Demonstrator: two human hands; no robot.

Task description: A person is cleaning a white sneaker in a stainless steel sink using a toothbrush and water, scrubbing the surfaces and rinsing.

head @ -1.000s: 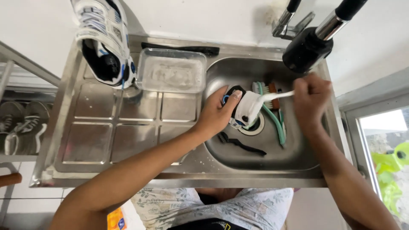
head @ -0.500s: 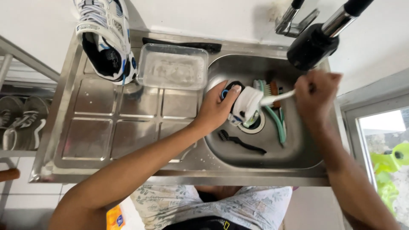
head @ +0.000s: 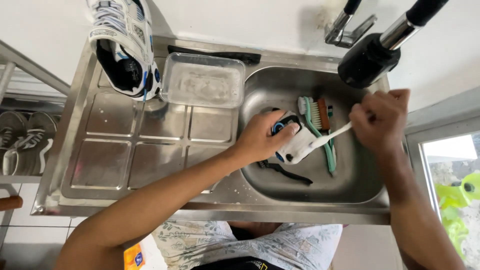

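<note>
Head view, stainless sink unit with drainboard on the left.

Left hand (head: pixel 262 137) is in the sink (head: pixel 350 190), grip clamped on a white shoe (head: pixel 295 142) with blue and black trim — fingers wrapped over its top, the shoe held above the basin floor near the middle. Right hand (head: pixel 380 120) grip is closed on the handle of a white toothbrush (head: pixel 330 136); the brush head end touches the shoe's side, the handle runs up and right into the fist.

In the basin, just right of the shoe: a green scrub brush (head: pixel 320 135) with white bristles lying lengthwise, and a brown-backed brush (head: pixel 324 112) beside it. A black lace (head: pixel 285 172) lies on the basin floor below the shoe.

On the drainboard (head: pixel 115 160): a clear plastic tub (head: pixel 202 80), seemingly holding cloudy liquid, at the back edge next to the basin. A second white shoe (head: pixel 122 47) leans at the back left corner, opening facing the camera.

Black tap head (head: pixel 367 62) hangs above the basin's back right — not touching either hand. Grey shoes (head: pixel 22 140) sit on a rack to the far left.
</note>
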